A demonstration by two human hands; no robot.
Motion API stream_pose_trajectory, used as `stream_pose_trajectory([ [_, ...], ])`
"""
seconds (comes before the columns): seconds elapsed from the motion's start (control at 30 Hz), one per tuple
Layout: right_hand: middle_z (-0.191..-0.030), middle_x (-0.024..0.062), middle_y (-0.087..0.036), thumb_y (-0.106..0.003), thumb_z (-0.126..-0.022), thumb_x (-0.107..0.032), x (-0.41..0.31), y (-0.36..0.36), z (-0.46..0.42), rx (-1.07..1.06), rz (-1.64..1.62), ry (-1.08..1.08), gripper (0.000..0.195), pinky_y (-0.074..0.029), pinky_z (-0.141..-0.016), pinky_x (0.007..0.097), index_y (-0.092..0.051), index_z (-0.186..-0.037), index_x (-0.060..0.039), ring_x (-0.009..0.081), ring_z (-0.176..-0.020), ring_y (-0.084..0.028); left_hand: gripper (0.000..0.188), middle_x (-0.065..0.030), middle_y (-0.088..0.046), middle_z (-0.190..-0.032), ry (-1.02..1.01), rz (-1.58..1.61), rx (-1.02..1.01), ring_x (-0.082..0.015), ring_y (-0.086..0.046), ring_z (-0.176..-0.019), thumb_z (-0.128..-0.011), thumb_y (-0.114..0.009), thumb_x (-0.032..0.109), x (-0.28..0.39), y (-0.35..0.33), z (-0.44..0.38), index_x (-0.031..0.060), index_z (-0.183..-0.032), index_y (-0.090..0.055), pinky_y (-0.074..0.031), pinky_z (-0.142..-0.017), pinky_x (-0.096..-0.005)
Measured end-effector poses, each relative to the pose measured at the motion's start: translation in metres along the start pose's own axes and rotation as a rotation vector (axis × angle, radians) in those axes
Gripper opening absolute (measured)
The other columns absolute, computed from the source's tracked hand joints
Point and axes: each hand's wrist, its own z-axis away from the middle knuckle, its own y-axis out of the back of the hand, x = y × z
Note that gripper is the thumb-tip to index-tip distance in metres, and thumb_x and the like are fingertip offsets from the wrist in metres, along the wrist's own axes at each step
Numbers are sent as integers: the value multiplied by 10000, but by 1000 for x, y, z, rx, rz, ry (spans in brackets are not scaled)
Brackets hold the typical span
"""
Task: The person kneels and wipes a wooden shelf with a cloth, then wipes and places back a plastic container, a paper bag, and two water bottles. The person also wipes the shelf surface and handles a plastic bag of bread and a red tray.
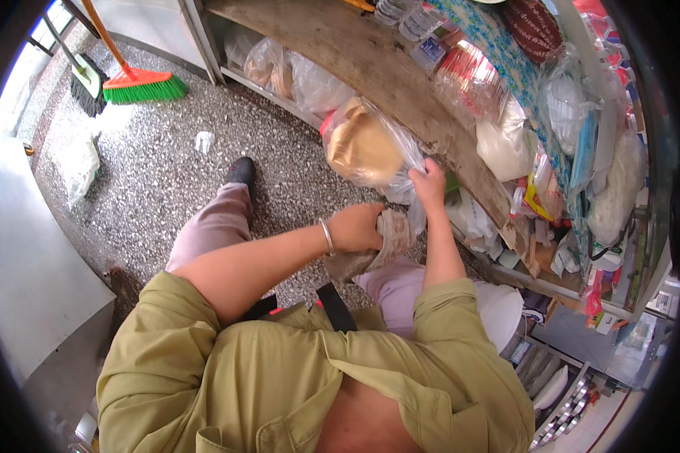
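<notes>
My left hand (356, 227), with a bangle (327, 236) at its wrist, grips a crumpled grey-brown cloth (394, 240) in front of my lap. Slightly farther right, my right hand (429, 184) is closed around the gathered end of a clear plastic bag (394, 180). Inside the bag are tan, rounded items (365, 147), perhaps disposable bowls or plates; the film blurs them. The bag hangs beside the front edge of a worn wooden shelf board (340, 56). My right fingers are partly hidden by the bunched plastic.
Stuffed plastic bags (317, 82) fill the lower shelf. Packages and a white bag (504, 139) crowd the upper board. An orange broom with green bristles (145, 85) stands on the speckled floor (141, 147), near a plastic bag (82, 164). A metal cabinet (28, 243) borders my left.
</notes>
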Motion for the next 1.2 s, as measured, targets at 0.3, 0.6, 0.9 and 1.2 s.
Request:
stream_pose_trajectory([
  [0.3, -698, 15, -519, -509, -632, 50, -66, 67, 42, -30, -991, -458, 135, -387, -560, 221, -507, -736, -37, 97, -613, -481, 548, -232, -596, -932, -149, -267, -392, -377, -569, -889, -566, -641, 217, -6, 3, 3, 19, -1069, -549, -460, -760, -395],
  [0.6, -652, -51, -421, -554, -607, 35, -110, 91, 86, -64, -654, -137, 162, -330, -549, 199, -450, -676, -68, 50, -611, -384, 577, -102, -597, -1019, -431, 532, -484, -176, -534, -930, -662, -737, 261, 50, 97, 25, -19, -1118, -521, -432, -834, -316],
  [0.9, -589, -20, -344, -547, -559, 72, -163, 97, 101, -99, -497, 287, 239, -241, -478, 227, -356, -620, -58, 67, -539, -300, 352, -200, -576, -987, -193, -408, 428, -342, -582, -908, -683, -617, 119, 24, 62, -22, 13, -1003, -518, -479, -754, -390],
  [1.2, -654, -23, -348, -545, -545, 57, -137, 130, 85, 348, -673, 143, 256, -279, -576, 220, -346, -614, -88, 88, -615, -314, 300, -199, -626, -883, -159, -252, 199, -366, -586, -842, -732, -591, 269, -61, 71, -28, 10, -882, -618, -466, -707, -419],
])
